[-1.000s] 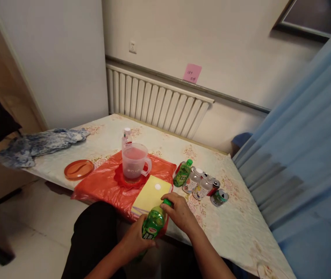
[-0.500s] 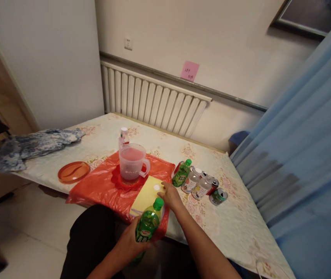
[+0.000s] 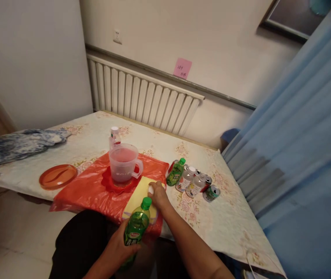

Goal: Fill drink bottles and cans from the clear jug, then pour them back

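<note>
At far left on the table, a crumpled blue-and-white cloth. Right of it and nearer, an orange lid lies flat. Next, a jug stands on a red dish, set on a red plastic bag; a small white-capped bottle stands behind it on the far side.

At the near edge, the left hand is wrapped around a green bottle, which leans to the right, its green cap uppermost. Right of and beyond it, a yellow pad lies on the bag. The right hand is over the pad, fingertips drawn narrow around a white disc; whether the disc is clear of the pad cannot be told.

Change noted: the right hand has left the green cap and is now at the disc. In this inspector's judgement, the left hand alone now supports the bottle.

Farther right, a second green bottle stands beside grouped clear bottles and cans.
</note>
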Tool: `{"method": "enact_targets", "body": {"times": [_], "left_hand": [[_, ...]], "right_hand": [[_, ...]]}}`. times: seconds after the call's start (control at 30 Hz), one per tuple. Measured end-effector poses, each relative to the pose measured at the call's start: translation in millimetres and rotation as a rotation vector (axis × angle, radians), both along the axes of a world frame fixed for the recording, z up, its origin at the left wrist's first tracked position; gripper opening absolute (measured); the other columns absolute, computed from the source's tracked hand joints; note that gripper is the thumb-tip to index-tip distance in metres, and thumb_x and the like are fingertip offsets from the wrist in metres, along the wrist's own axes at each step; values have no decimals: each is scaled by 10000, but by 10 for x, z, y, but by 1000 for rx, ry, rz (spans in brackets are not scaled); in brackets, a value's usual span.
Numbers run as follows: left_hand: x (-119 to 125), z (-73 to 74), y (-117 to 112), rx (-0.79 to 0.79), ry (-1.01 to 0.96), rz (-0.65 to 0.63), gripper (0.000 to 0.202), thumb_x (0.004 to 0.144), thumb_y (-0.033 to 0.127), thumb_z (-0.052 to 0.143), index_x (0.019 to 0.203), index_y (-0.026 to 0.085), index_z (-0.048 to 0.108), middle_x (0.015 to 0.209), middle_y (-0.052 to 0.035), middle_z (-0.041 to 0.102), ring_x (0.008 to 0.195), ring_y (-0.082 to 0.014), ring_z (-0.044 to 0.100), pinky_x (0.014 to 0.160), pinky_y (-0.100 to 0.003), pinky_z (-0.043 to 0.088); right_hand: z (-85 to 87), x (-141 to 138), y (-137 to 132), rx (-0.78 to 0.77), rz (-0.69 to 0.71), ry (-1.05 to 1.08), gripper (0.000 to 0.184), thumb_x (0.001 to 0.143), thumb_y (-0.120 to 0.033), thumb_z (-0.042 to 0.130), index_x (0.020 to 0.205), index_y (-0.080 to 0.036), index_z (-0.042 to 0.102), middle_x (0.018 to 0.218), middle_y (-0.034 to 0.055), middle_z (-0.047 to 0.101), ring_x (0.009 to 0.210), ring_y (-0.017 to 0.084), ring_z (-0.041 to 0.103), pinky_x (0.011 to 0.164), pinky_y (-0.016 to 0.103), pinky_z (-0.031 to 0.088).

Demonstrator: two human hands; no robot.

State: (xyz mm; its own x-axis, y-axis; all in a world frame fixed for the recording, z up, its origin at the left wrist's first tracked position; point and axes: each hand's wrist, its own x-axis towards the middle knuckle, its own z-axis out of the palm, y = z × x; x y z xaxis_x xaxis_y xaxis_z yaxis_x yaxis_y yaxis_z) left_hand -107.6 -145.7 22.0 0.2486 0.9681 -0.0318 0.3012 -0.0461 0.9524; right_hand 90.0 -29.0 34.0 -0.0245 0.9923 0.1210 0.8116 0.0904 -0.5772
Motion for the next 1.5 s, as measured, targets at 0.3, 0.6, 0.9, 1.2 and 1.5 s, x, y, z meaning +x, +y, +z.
{"method": "enact_targets", "body": {"times": [0.3, 0.6, 0.9, 1.2, 1.5], "left_hand": [[91, -69, 2, 44, 27, 25, 657, 555, 313, 676, 1184, 188, 535, 1117, -71, 699, 1044, -307, 639, 900, -389, 508], [182, -65, 46, 61, -28, -2, 685, 502, 422, 713, 1133, 198, 569, 1043, -67, 730, 974, -327, 671, 855, -405, 540], [199, -133, 40, 72, -5, 12, 670, 515, 375, 714, 1146, 202, 575, 1084, -56, 723, 1056, -334, 643, 899, -405, 526], [193, -133, 63, 81, -2, 29, 666, 512, 387, 716, 1133, 195, 575, 1072, -65, 726, 1021, -329, 659, 872, -394, 537], [211, -114, 64, 63, 32, 7, 646, 526, 376, 691, 1134, 196, 564, 1066, -61, 719, 1010, -326, 655, 873, -401, 531]], "right_hand": [[209, 446, -348, 74, -172, 323, 326, 642, -174, 565, 967, -190, 583, 737, -18, 618, 641, 154, 580, 603, 257, 472], [724, 1552, -645, 280, -337, 526, 239, 678, -368, 640, 796, -195, 526, 699, -27, 583, 620, 146, 567, 579, 250, 461], [899, 2253, -375, 499, -461, 483, 402, 661, -383, 604, 995, -165, 647, 1101, 105, 659, 997, 239, 592, 888, 381, 461], [702, 2285, -237, 451, -436, 437, 408, 661, -374, 603, 990, -155, 704, 1058, 108, 711, 961, 240, 633, 883, 379, 473], [691, 2300, -234, 411, -400, 410, 407, 659, -355, 621, 997, -146, 707, 1062, 119, 713, 945, 246, 644, 866, 382, 486]]}}
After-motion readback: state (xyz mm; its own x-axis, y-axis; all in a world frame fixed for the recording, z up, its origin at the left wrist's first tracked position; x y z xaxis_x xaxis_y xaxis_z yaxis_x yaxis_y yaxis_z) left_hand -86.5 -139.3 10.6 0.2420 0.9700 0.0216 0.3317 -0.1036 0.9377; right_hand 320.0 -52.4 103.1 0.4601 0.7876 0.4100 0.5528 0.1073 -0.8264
